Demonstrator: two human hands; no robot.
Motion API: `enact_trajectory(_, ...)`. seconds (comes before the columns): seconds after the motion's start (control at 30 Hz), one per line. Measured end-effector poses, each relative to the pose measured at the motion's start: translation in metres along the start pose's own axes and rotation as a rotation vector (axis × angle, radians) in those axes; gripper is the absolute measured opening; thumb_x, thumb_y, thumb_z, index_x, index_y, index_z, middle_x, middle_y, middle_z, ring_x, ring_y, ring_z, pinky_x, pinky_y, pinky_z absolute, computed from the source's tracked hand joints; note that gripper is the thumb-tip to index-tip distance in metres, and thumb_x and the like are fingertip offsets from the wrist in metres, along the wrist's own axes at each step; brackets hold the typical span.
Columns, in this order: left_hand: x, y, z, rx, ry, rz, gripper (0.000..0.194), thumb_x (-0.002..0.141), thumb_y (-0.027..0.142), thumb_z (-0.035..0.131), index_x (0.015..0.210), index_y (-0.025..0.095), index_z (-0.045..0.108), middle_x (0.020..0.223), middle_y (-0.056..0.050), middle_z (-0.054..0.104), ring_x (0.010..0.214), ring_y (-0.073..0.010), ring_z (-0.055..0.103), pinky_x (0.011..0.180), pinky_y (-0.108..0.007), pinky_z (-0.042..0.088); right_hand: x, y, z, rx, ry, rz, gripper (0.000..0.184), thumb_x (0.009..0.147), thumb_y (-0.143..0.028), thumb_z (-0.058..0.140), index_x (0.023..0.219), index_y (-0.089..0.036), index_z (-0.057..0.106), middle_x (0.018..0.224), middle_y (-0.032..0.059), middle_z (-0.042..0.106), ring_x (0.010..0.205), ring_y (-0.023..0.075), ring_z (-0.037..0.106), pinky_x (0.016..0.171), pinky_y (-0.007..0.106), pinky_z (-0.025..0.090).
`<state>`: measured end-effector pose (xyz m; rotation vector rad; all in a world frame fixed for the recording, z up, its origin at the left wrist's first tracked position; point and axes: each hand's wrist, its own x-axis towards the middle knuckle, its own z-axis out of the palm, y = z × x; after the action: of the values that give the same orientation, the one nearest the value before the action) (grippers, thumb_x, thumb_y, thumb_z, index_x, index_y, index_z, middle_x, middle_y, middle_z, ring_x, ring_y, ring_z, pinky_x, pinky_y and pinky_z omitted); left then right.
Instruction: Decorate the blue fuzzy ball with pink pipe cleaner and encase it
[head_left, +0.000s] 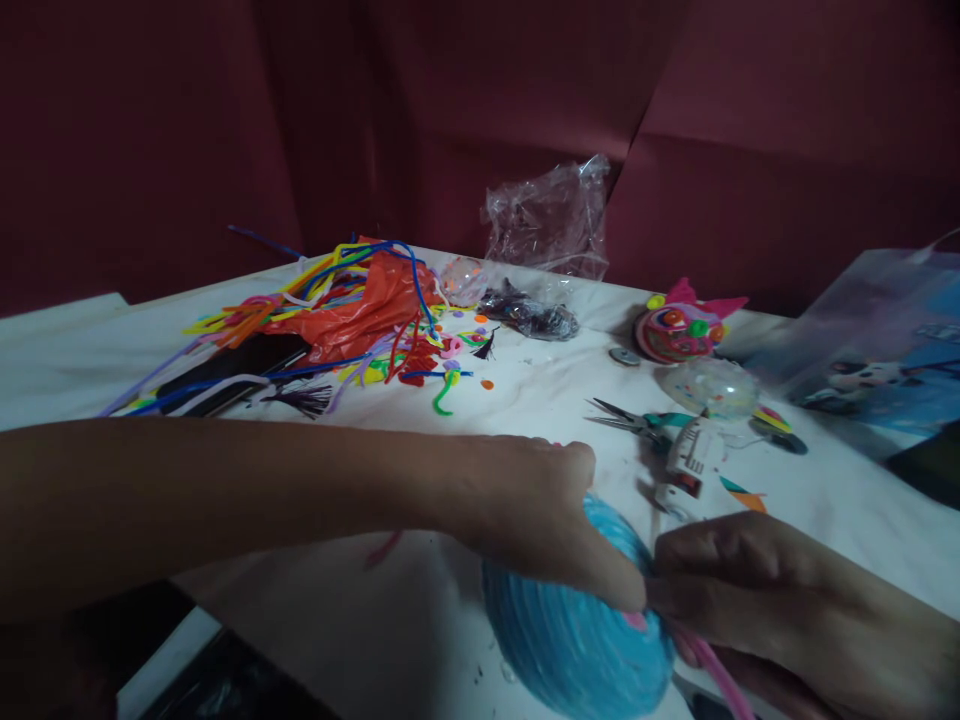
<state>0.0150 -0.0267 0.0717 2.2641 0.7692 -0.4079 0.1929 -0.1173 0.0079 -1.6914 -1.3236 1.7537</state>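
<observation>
A blue ribbed paper ball (pixel 570 640) rests on the white table cover (pixel 337 620) at the near edge. My left hand (pixel 532 510) reaches across from the left and presses on top of the ball, fingers closed over it. My right hand (pixel 750 590) comes in from the lower right and pinches a pink pipe cleaner (pixel 712 670) against the ball's right side, fingertips meeting those of the left hand. What lies between the fingers is hidden.
A heap of coloured pipe cleaners (pixel 330 300) and an orange plastic bag (pixel 367 305) lie at the back left. Small pliers (pixel 637 420), a white part (pixel 694 455), a clear speckled ball (pixel 709 388), a colourful decorated ball (pixel 679 328) and clear wrapping (pixel 547 215) sit further back.
</observation>
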Motion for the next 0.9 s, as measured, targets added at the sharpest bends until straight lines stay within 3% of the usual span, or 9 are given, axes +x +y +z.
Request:
enact_trajectory(0.37, -0.013, 0.001, 0.005, -0.013, 0.039, -0.032, 0.058, 0.066, 0.059, 0.052, 0.114, 0.028, 0.049, 0.107, -0.008, 0.052, 0.102, -0.0344, 0.052, 0.071, -0.039, 0.048, 0.003, 0.002, 0.003, 0.006, -0.002, -0.003, 0.033, 0.064, -0.045, 0.063, 0.051, -0.02, 0.045, 0.039, -0.0068, 0.032, 0.033, 0.0061, 0.021, 0.032, 0.018, 0.013)
enact_trajectory(0.63, -0.008, 0.001, 0.007, -0.013, 0.045, -0.017, 0.054, 0.07, 0.053, 0.05, 0.115, 0.024, 0.048, 0.107, -0.007, 0.056, 0.102, -0.0293, 0.052, 0.076, -0.037, 0.046, 0.001, 0.006, 0.003, -0.049, 0.032, -0.042, 0.033, 0.063, -0.049, 0.062, 0.057, -0.019, 0.047, 0.048, -0.0051, 0.035, 0.043, 0.0094, 0.023, 0.04, 0.022, 0.016)
enact_trajectory(0.77, -0.009, 0.003, 0.006, 0.008, 0.033, -0.045, 0.06, 0.065, 0.055, 0.053, 0.118, 0.027, 0.047, 0.111, -0.007, 0.054, 0.102, -0.0293, 0.052, 0.074, -0.036, 0.047, -0.004, -0.003, 0.008, -0.096, 0.036, -0.049, 0.03, 0.064, -0.044, 0.061, 0.056, -0.019, 0.048, 0.048, -0.0057, 0.032, 0.043, 0.0089, 0.019, 0.039, 0.022, 0.013)
enact_trajectory(0.9, -0.009, 0.005, 0.006, 0.016, -0.012, -0.032, 0.061, 0.06, 0.055, 0.055, 0.114, 0.028, 0.051, 0.108, -0.007, 0.054, 0.097, -0.0273, 0.054, 0.07, -0.033, 0.047, -0.006, 0.005, 0.01, -0.116, -0.003, -0.055, 0.035, 0.068, -0.048, 0.061, 0.056, -0.019, 0.046, 0.051, -0.0046, 0.033, 0.047, 0.0111, 0.024, 0.042, 0.024, 0.019)
